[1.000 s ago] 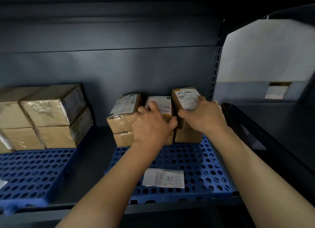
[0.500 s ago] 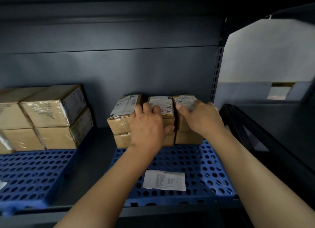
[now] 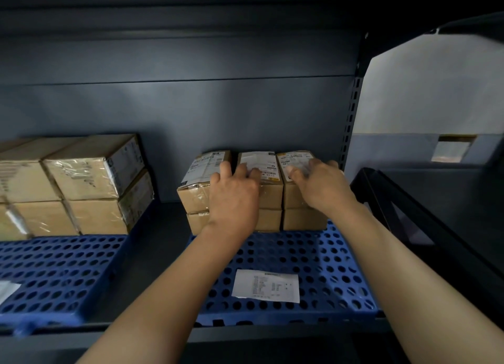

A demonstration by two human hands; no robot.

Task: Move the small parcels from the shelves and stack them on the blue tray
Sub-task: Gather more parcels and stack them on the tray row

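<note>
dark grey shelf unit (image 3: pixel 245 113) fills most of the view: solid back panel, perforated upright (image 3: pixel 351 118) at its right edge. a black frame (image 3: pixel 409 208) stands outside the unit, right of that upright, with a light wall behind it

two blue perforated trays lie on the shelf deck with a dark strip of deck between them: left blue tray (image 3: pixel 60 268) and right blue tray (image 3: pixel 327 268)

larger cartons (image 3: pixel 90 178) sit at the back of the left blue tray, taped and stacked two high

small parcels (image 3: pixel 302 219) sit at the back of the right blue tray, close to the back panel. they form a block three across and two high, brown card under clear tape, white labels on the top faces

both bare arms reach in from below. left hand (image 3: pixel 234 197) lies over the front of the block around the left and middle columns, fingers spread and resting on the top-left parcel (image 3: pixel 201 167) and top-middle parcel (image 3: pixel 261 159). the hand is relaxed and flat, not clenched. right hand (image 3: pixel 324 186) rests on the top-right parcel (image 3: pixel 294 156), fingers laid out across its label, also flat and not wrapped round it. the hands are just beside each other, not touching

white paper slip (image 3: pixel 266 286) lies flat on the right blue tray near its front edge, well apart from the block. a white scrap (image 3: pixel 6 290) lies on the left blue tray, cut off by the left border
</note>
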